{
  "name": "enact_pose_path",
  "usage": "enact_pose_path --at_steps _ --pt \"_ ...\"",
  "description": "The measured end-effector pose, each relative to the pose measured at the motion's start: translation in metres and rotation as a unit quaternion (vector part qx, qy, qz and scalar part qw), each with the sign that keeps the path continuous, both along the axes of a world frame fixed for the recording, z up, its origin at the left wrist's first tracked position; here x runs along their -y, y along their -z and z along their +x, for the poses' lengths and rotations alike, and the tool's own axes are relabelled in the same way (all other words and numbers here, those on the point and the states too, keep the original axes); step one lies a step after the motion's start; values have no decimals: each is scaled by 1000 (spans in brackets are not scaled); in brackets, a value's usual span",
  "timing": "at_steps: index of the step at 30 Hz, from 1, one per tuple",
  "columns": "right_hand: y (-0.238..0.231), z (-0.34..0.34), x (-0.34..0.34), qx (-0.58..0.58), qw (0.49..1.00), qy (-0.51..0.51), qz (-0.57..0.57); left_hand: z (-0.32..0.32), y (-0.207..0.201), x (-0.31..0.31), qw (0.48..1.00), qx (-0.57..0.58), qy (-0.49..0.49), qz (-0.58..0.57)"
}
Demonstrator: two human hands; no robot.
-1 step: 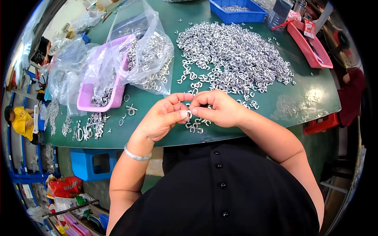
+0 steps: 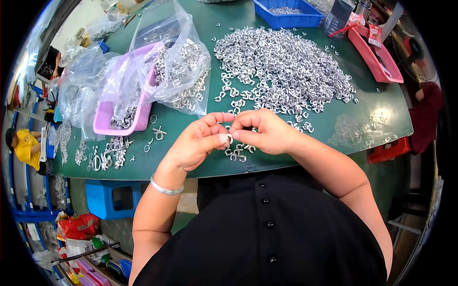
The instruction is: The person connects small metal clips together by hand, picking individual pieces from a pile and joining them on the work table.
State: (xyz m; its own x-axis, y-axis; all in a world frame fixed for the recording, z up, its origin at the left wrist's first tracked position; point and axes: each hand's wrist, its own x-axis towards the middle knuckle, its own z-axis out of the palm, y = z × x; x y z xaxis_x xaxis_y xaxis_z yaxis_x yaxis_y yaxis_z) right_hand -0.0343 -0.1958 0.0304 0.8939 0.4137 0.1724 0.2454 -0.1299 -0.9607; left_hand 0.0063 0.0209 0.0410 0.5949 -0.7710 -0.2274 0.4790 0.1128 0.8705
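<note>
A broad green table (image 2: pixel 219 12) with a curved near edge bears a wide heap of small silvery U-shaped metal pieces (image 2: pixel 286 66). Left of the heap lies a clear plastic bag (image 2: pixel 186 71) of metal pieces, partly over a lilac rectangular plastic tray (image 2: pixel 141 117). Near the table's front edge, the left hand (image 2: pixel 200 143) pinches one small silvery curved metal piece (image 2: pixel 230 138), partly hidden, at its thumb tip. The right hand's (image 2: pixel 267 131) thumb and forefinger bend close against it; whether they grip it, I cannot tell.
</note>
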Motion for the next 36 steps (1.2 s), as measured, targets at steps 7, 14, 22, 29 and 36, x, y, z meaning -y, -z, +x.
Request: enact_pose_path --at_steps 7,14,22,29,36 --pt "-8 -7 0 60 997 27 38 -11 11 5 872 468 -133 56" --pt "-8 -10 -4 188 981 39 21 -16 19 5 720 661 -212 15" --pt "-9 -12 -3 -82 994 36 69 -13 15 10 581 783 -223 13" --pt "-2 -9 0 -250 948 5 196 -8 14 5 513 842 -163 34" --pt "-1 -7 0 -256 948 1 186 -3 14 3 499 857 -126 30"
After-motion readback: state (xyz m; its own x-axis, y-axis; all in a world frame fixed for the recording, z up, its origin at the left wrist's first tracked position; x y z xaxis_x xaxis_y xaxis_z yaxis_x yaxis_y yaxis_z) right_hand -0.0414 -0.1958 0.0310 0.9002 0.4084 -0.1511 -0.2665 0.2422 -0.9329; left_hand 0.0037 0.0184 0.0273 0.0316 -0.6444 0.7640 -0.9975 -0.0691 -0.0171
